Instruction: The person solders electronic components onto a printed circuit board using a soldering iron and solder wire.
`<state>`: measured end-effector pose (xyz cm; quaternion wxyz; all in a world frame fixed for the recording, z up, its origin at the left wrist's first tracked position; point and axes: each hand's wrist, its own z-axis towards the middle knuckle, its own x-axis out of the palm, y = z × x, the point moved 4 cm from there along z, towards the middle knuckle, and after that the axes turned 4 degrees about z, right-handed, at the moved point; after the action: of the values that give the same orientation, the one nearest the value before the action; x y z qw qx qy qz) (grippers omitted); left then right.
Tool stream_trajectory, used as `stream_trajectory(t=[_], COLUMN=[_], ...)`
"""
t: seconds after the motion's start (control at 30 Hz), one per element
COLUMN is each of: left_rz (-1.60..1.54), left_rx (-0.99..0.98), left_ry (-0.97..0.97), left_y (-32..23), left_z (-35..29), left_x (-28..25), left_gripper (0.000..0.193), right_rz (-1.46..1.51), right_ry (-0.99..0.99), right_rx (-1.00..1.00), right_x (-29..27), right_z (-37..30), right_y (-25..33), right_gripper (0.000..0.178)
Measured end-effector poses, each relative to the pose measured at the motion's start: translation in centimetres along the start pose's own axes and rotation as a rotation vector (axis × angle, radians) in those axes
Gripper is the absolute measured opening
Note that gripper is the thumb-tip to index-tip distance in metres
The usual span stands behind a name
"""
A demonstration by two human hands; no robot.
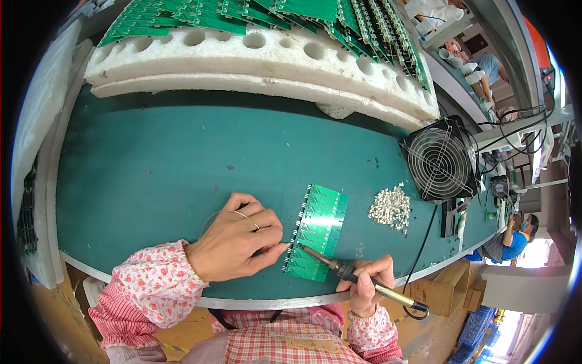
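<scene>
A green circuit board panel (324, 221) lies on the green-topped bench, with a row of small parts along its left edge. My right hand (367, 285) is closed around a soldering iron (345, 272). The iron's tip points left and reaches that edge of the panel. My left hand (245, 239) pinches a thin solder wire (241, 213), which loops over the back of the fingers. Its fingertips are beside the panel's left edge, close to the iron's tip. Whether the tip touches a joint is too small to tell. To the panel's right is a heap of small whitish components (390, 208).
Green circuit boards (224, 15) stand packed in a white foam block (242, 60) at the back. A black fan (438, 159) stands at the right, near the iron's cord (422, 246). White foam (45, 151) stands at the left. Other people work farther right.
</scene>
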<state>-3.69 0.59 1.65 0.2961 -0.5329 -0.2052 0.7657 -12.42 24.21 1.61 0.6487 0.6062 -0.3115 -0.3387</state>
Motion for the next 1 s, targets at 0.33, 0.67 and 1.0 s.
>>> stream_trajectory(t=[0.33,0.67,1.0], left_rz=[0.023,0.027,0.035], left_rx=[0.000,0.001,-0.008], left_ry=[0.003,0.009,-0.019], left_y=[0.08,0.10,0.16], left_z=[0.12,0.09,0.10], left_x=[0.00,-0.04,0.05], left_gripper=[0.018,0.019,0.018], right_rz=[0.007,-0.067,-0.053], right_ry=[0.026,0.034,0.053], right_rx=[-0.057,-0.204,-0.243], right_x=[-0.01,0.26,0.54], right_z=[0.08,0.18,0.37], right_y=[-0.25,-0.18,0.07], right_gripper=[0.024,0.020,0.016])
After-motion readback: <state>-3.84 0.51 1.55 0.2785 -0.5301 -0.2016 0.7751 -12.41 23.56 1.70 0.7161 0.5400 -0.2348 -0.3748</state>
